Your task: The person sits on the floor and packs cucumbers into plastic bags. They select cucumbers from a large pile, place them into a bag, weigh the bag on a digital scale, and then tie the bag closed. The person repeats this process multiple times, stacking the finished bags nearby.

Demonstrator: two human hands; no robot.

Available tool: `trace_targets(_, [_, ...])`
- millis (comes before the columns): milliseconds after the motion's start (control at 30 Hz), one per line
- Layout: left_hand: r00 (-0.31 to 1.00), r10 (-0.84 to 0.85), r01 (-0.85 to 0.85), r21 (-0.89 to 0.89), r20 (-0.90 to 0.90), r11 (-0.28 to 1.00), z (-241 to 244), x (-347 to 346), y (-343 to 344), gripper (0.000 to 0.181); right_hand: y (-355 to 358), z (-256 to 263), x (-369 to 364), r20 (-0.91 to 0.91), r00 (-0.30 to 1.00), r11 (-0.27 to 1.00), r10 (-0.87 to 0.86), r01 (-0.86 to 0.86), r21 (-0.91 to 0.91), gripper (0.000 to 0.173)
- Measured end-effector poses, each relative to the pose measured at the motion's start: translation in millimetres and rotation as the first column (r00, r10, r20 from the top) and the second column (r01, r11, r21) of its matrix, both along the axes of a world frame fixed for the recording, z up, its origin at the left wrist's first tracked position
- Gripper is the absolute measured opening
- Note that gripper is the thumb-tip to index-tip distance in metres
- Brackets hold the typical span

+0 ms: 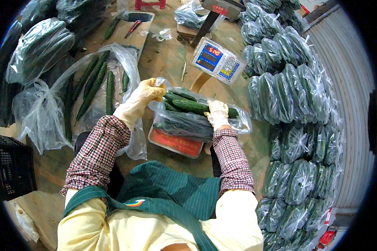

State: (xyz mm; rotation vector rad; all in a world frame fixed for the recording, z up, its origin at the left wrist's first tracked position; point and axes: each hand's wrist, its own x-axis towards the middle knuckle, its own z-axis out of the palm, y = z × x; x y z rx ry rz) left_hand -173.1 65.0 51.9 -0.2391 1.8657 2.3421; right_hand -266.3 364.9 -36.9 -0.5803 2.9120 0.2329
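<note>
My left hand, in a pale yellow glove, pinches the open edge of a clear plastic bag. The bag lies on the red-topped platform of a digital scale and holds several green cucumbers. My right hand, in a whitish glove, rests on the cucumbers at the bag's right part; whether its fingers grip one is unclear. Behind the bag stands the scale's lit display. Left of my left hand, loose cucumbers lie on a large open plastic sheet or bag.
Stacked bags of cucumbers line the right side beside a corrugated wall. More filled bags stand at the upper left. A red utility knife lies ahead, near a second scale. A black crate stands at the left.
</note>
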Motion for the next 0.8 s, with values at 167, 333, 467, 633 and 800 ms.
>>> trace_targets(167, [0.999,-0.015,0.012,-0.075,-0.037,0.997,-9.2,-2.1,-4.5,0.019,9.1,0.8,2.4,-0.113,0.982,0.971,0.153,-0.171,-0.166,0.059])
trace_targets(333, [0.996,0.091,-0.089,-0.156,0.006,0.984,-20.4,-10.6,-7.7,0.021,15.6,86.6,34.5,-0.468,0.875,0.651,0.122,-0.427,-0.628,0.053])
trace_targets(467, [0.990,0.143,-0.136,-0.224,0.017,0.965,-12.3,-8.5,-3.4,0.027,26.0,121.4,47.7,-0.275,0.941,0.253,-0.198,-0.222,-0.942,0.041])
trace_targets(633, [0.979,0.200,-0.203,-0.140,-0.037,0.969,-10.0,-2.7,-2.5,0.041,5.4,168.5,70.6,-0.083,0.983,-0.371,-0.162,-0.139,-0.918,0.041])
trace_targets(800, [0.982,0.183,-0.189,-0.219,-0.045,0.957,-13.4,-4.2,-10.7,0.035,-0.4,167.8,81.2,0.056,0.998,-0.549,-0.041,0.024,-0.836,0.042])
